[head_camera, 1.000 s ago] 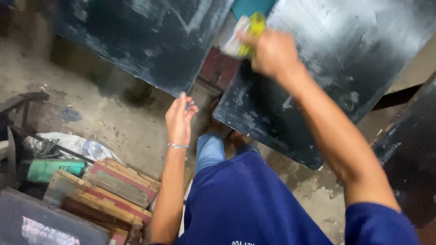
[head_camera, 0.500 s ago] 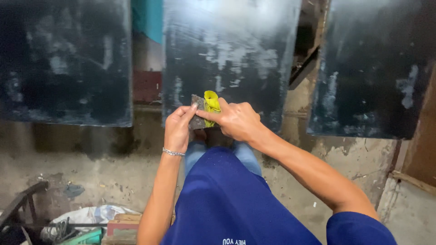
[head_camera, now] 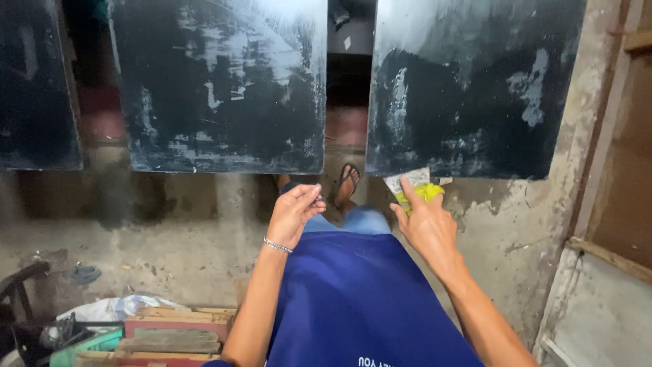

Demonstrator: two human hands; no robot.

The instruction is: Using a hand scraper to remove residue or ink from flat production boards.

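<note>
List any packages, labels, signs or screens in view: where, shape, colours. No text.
Small yellow-green packet with a grey-white sheet: pinched in the right hand, low against the right black board; flat, crumpled.
White printed lettering on the blue shirt: bottom edge of view, cut off.
No signs or screens visible; the left hand holds something small and dark, too small to identify.

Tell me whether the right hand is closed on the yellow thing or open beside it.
Closed on it. The right hand pinches the yellow scraper between thumb and fingers; its pale blade pokes out above them.
</note>
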